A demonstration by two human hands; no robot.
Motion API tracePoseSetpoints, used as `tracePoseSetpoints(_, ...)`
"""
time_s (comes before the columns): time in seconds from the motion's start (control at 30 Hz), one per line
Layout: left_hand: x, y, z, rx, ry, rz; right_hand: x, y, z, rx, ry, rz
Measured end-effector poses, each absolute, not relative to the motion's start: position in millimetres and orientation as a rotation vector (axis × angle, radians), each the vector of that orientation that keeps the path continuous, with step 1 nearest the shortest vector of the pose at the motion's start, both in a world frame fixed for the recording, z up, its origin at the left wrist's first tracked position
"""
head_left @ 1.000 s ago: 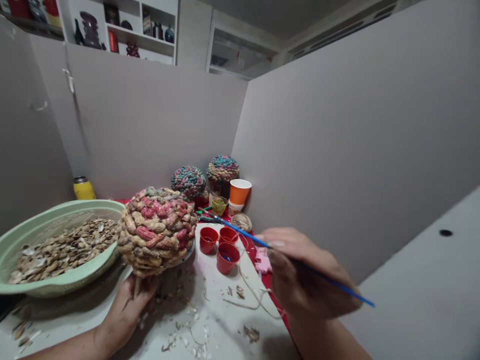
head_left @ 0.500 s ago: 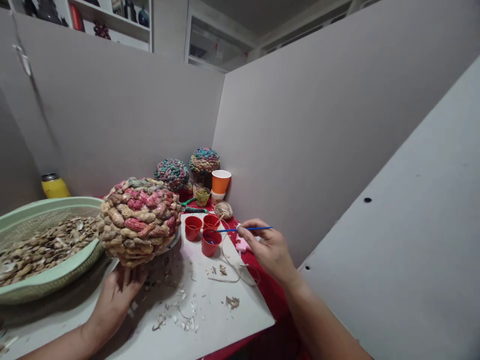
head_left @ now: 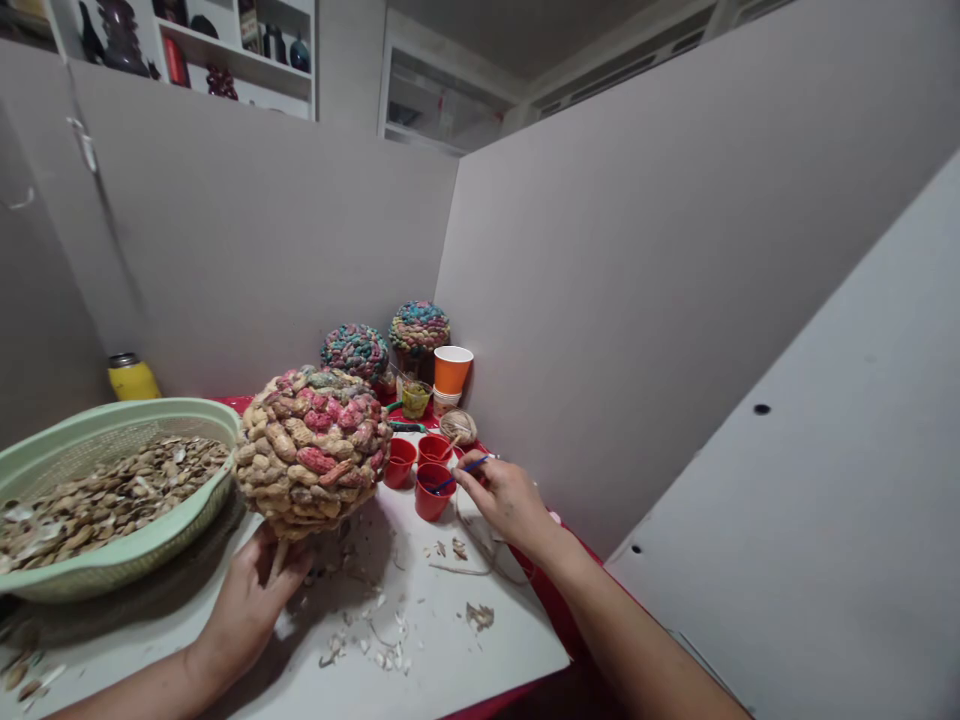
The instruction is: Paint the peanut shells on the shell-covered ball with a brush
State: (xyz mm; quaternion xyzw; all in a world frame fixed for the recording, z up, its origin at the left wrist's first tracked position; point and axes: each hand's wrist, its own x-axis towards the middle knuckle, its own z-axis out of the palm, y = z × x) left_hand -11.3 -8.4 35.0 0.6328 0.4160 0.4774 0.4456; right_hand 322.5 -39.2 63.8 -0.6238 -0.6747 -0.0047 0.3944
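My left hand is closed round the stick under a ball covered in peanut shells, holding it up off the board. Pink and red paint colours some shells on its top and right side; the rest are bare tan. My right hand pinches a blue paintbrush, its tip down inside the nearest red cup, which has dark paint in it. Two more red cups, one to the left and one behind, stand against it; the left one is partly hidden by the ball.
A green basket of shells stands at left, a yellow jar behind it. Two painted shell balls, left and right, stand at the back near orange cups and a twine roll. Shell bits litter the white board.
My right hand has come forward and left from beside the ball, lowering the brush tip into the nearest red cup. My left hand keeps its hold on the stick. The view has shifted slightly.
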Motion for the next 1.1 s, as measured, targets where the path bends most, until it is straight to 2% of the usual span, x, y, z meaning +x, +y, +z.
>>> tracePoseSetpoints(0.33,-13,-6,23,1.573,0.965,1.14,325,-31,54,-1.519,-1.652,0.181)
tracePoseSetpoints(0.83,-13,-5,28,1.59,1.011,1.128,334,-38,59,-1.335,-0.972,0.515)
tracePoseSetpoints(1.1,-12,-5,32,1.59,1.042,1.1,343,-36,50,-1.207,-0.758,0.589)
